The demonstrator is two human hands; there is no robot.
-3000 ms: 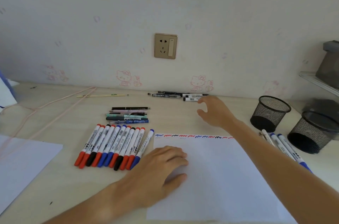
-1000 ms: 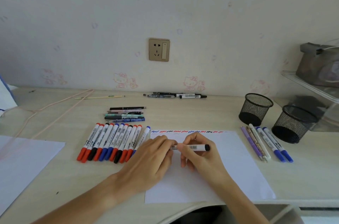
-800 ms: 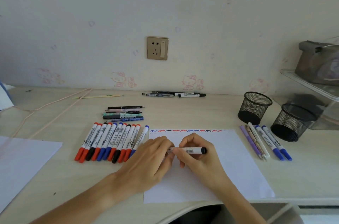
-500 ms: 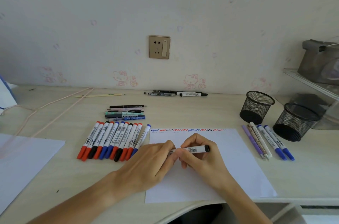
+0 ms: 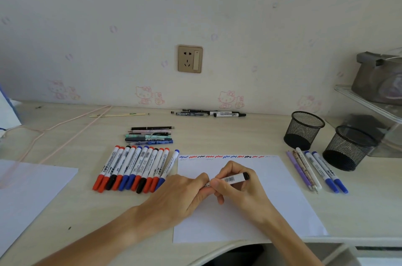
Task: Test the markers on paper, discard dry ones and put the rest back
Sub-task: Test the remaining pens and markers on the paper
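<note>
The marker under test lies horizontally above the paper, held between both hands near the sheet's upper middle. The right hand grips the white barrel, fingers and thumb curled round the section bearing the barcode label, with the black end projecting to the right. The left hand has its fingers closed on the opposite end, where the cap probably sits; that end is hidden by the fingers, so whether the cap is on or off cannot be determined. The step in hand appears to be uncapping. The marker is judged light, rigid and smooth-surfaced; hold it at mid-barrel, where the grip is firmest, and pull the cap along the axis without twisting sideways. The tip is likely soft felt and should meet the paper with light pressure only. Test squiggles run along the paper's top edge. A row of capped markers lies just left of the sheet; two mesh cups stand at the right.
</note>
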